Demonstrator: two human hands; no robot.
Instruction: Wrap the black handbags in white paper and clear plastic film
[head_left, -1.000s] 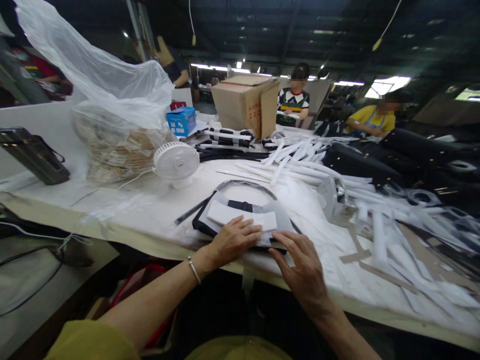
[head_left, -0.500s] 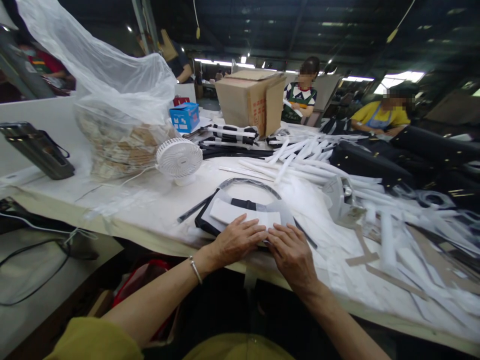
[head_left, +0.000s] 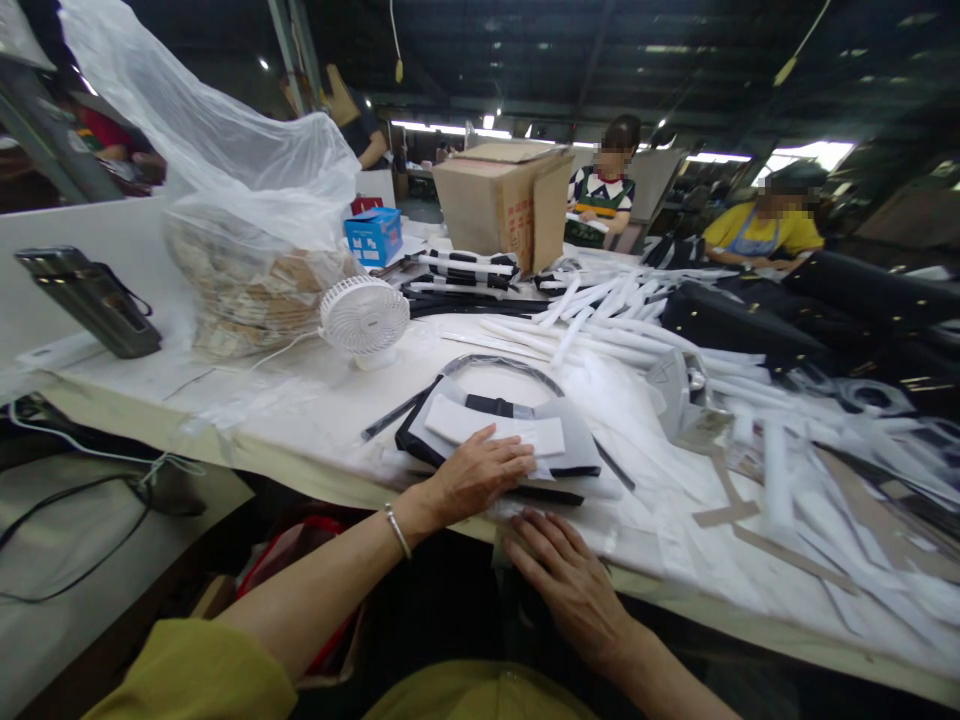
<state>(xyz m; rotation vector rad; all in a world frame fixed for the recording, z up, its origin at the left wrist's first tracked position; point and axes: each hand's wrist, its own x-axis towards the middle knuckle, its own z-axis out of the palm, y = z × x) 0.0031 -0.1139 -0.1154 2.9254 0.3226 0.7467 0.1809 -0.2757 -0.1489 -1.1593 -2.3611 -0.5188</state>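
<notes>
A flat black bag piece [head_left: 559, 490] wrapped in grey-white paper, with a white paper strip [head_left: 495, 428] across it, lies near the table's front edge. My left hand [head_left: 476, 472] rests flat on its near side, fingers stretched out over the paper. My right hand [head_left: 559, 570] is lower, at the table's front edge, its fingers spread and touching the edge of a clear plastic sheet [head_left: 600, 530] just below the bag piece. A black curved handle [head_left: 499, 365] arcs behind the piece.
A small white fan [head_left: 365, 318] and a big plastic bag of brown items [head_left: 247, 270] stand at left. A cardboard box [head_left: 504, 200] is behind. White strips [head_left: 600, 320] and black bags [head_left: 720, 325] cover the right. Two seated people work across the table.
My right hand has slid off the wrapped piece, down to the table's front edge. My left hand has stayed pressed on the piece. The view shifted slightly.
</notes>
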